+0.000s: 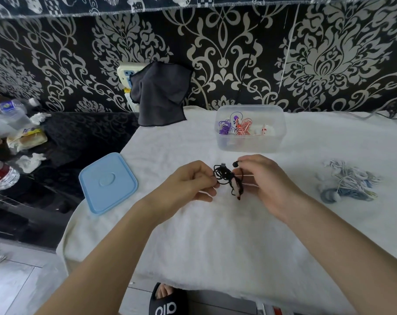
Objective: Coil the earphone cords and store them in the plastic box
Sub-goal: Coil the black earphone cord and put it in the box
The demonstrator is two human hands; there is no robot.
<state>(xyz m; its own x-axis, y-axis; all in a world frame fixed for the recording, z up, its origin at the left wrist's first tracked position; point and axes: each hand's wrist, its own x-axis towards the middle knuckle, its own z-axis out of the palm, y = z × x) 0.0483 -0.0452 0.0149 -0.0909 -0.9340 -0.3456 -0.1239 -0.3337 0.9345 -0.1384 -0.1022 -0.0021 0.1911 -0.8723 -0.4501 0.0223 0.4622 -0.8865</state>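
Note:
A black earphone cord (226,178) hangs bunched in a loose coil between my two hands, above the white cloth. My left hand (190,183) pinches the coil's left side with curled fingers. My right hand (263,180) grips its right side, and a black earbud sticks up by the thumb. The clear plastic box (251,145) stands open behind my hands and holds purple, red-and-white and white coiled cords. A tangle of white and blue earphone cords (350,183) lies on the cloth to the right.
The box's light-blue lid (107,183) lies at the left edge of the white-covered table (215,242). A dark cloth (160,94) hangs over a wall socket at the back. Bottles and tissues clutter a black surface at far left. A sandalled foot (168,301) shows below.

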